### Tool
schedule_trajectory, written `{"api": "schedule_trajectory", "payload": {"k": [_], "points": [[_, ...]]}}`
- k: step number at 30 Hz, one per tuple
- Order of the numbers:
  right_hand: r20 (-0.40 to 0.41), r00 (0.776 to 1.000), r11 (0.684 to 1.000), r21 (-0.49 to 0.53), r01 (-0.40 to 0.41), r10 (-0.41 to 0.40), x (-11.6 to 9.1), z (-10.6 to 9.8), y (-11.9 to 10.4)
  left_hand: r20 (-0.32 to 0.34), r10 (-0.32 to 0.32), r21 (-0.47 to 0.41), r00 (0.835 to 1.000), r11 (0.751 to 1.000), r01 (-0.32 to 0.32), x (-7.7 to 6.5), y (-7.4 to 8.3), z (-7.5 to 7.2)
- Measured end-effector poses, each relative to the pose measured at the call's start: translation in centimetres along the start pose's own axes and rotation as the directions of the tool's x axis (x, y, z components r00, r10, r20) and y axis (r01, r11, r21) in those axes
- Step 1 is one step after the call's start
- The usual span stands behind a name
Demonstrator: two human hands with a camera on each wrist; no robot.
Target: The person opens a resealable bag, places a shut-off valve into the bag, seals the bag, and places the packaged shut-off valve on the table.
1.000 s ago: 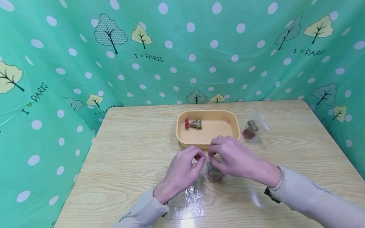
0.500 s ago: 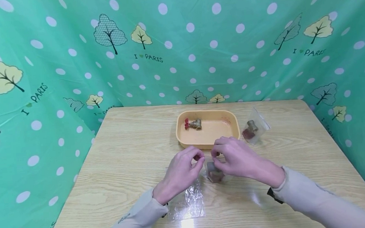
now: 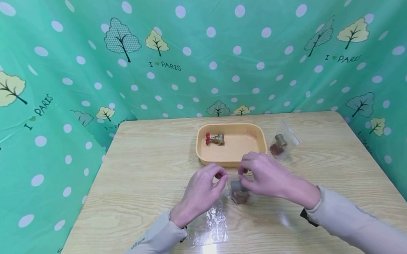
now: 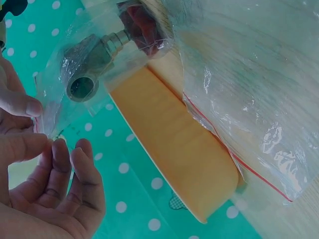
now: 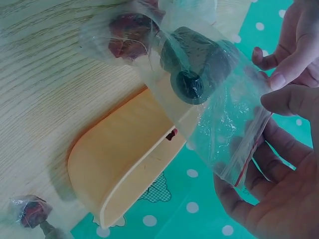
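A clear zip bag (image 5: 224,119) hangs between my two hands, with a gate valve (image 4: 94,62) inside; its red handwheel (image 5: 132,37) is at the lower end. Thumb and forefinger of my left hand (image 3: 201,190) pinch one end of the bag's mouth. Further along the red-lined zip edge, my right hand (image 3: 266,177) pinches it between thumb and fingers. In the head view the bagged valve shows just in front of the tray, partly covered by the right hand. Whether the zip is fully sealed cannot be told.
A yellow-orange tray (image 3: 233,163) behind the hands holds one loose gate valve (image 3: 216,139) with a red handwheel. Another bagged valve (image 3: 278,144) lies to its right. Flat clear bags (image 3: 210,226) lie on the wooden table (image 3: 130,173) near the left forearm. A patterned green curtain (image 3: 200,65) stands behind.
My right hand has slid slightly to the right along the bag's edge, away from the left hand. My left hand stays nearly still, and more of the bagged valve shows.
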State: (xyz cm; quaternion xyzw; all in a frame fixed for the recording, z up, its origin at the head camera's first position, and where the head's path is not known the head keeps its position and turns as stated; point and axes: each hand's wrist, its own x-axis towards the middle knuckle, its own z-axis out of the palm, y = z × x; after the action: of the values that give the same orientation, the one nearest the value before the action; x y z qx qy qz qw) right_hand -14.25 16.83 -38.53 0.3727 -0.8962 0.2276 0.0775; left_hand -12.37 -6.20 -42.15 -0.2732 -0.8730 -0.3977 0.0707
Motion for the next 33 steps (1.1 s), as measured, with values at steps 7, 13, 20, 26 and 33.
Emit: {"api": "schedule_trajectory", "payload": {"k": [7, 13, 20, 26, 33], "points": [[0.011, 1.0, 1.0, -0.016, 0.007, -0.007, 0.06, -0.16, -0.06, -0.009, 0.01, 0.012, 1.0, 1.0, -0.01, 0.06, -0.01, -0.01], [0.02, 0.999, 0.999, -0.038, 0.032, -0.031, 0.03, -0.01, 0.03, -0.014, 0.013, 0.016, 1.0, 1.0, -0.013, -0.05, -0.15, 0.07], [-0.015, 1.0, 1.0, -0.019, 0.018, -0.018, -0.41, -0.13, 0.35, -0.017, 0.007, 0.011, 1.0, 1.0, -0.006, -0.05, -0.2, 0.06], [-0.002, 1.0, 1.0, -0.006, -0.012, 0.012, -0.52, -0.41, 0.59, -0.014, 0.0, 0.013, 1.0, 1.0, 0.0, -0.01, -0.18, -0.02], [0.027, 1.0, 1.0, -0.003, -0.007, 0.007, -0.53, -0.31, 0.59, -0.009, -0.002, 0.015, 1.0, 1.0, 0.002, 0.04, -0.18, -0.07]]}}
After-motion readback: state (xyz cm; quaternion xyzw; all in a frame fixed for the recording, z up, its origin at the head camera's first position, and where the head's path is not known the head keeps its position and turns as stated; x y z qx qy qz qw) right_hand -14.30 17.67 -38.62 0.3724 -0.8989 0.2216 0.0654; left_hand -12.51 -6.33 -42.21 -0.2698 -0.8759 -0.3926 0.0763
